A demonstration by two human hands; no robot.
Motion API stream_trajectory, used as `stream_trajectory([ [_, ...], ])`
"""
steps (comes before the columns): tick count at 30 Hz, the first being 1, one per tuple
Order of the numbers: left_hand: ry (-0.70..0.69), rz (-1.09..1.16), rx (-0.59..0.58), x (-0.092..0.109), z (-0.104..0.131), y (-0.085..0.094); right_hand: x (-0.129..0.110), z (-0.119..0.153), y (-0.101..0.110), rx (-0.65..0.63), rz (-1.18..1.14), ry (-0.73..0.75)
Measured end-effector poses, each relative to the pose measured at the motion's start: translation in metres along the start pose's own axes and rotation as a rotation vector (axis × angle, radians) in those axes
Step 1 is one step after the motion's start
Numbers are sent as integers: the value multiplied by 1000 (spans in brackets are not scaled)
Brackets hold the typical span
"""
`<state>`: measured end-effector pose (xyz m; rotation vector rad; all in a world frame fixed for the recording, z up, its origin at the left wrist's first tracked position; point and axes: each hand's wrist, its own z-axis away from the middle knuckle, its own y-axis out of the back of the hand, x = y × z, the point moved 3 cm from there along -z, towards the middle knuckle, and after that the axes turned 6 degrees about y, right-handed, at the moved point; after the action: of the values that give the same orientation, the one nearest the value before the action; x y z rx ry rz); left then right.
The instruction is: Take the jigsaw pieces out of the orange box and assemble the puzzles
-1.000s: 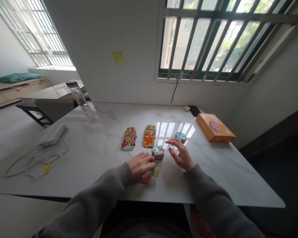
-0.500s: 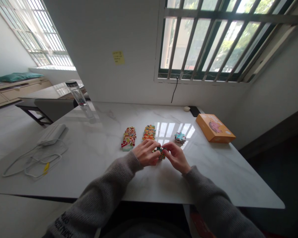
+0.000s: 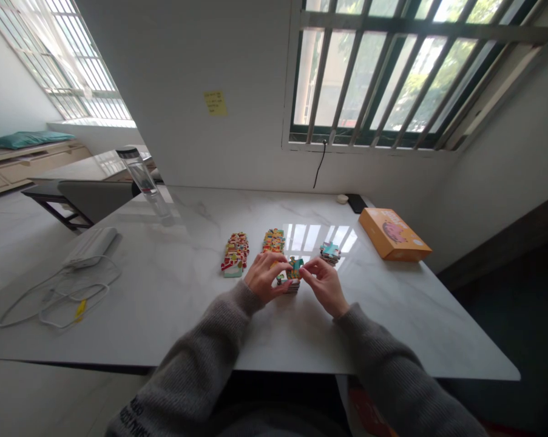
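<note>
Grey-sleeved, the right hand (image 3: 327, 287) pinches a puzzle piece (image 3: 297, 267); the left hand (image 3: 263, 277), half open, touches a stack (image 3: 294, 288).

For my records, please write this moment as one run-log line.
left hand: at near stack, hold unclear | right hand: pinches puzzle piece above stack | orange box: right side of table

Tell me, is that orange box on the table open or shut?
It looks shut: the orange box shows an unbroken printed top with no flap raised. Its far sides are hidden.
</note>
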<state>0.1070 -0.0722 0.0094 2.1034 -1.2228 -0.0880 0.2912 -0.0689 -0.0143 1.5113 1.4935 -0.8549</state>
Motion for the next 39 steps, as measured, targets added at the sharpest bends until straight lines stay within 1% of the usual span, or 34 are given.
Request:
stream_trajectory([
  [2,61,88,-8,-5,2,0,-4,0,1,-23,87,56],
  [5,150,208,-44,-13,7,-2,-15,-1,4,-62,229,212],
  [8,199,247,-78,-21,12,-8,-22,0,7,-164,347,330],
  [11,234,236,-100,-26,15,-14,-20,0,8,-295,453,394],
  [14,255,235,-120,-28,17,-18,-13,-1,9,-347,475,429],
  [19,265,244,-151,-28,17,-19,-9,-2,10,-357,487,430],
  [25,236,246,-192,-30,18,-21,-9,0,8,-394,493,368],
  [27,233,274,-203,-31,19,-24,-7,1,8,-401,478,342],
  [30,226,332,-249,-34,23,-31,-3,2,6,-425,435,297],
  [34,292,333,-285,-39,30,-39,6,5,3,-476,392,231],
  [36,313,314,-292,-40,33,-42,11,6,4,-464,422,209],
  [39,295,245,-319,-40,35,-45,16,7,6,-483,509,211],
])
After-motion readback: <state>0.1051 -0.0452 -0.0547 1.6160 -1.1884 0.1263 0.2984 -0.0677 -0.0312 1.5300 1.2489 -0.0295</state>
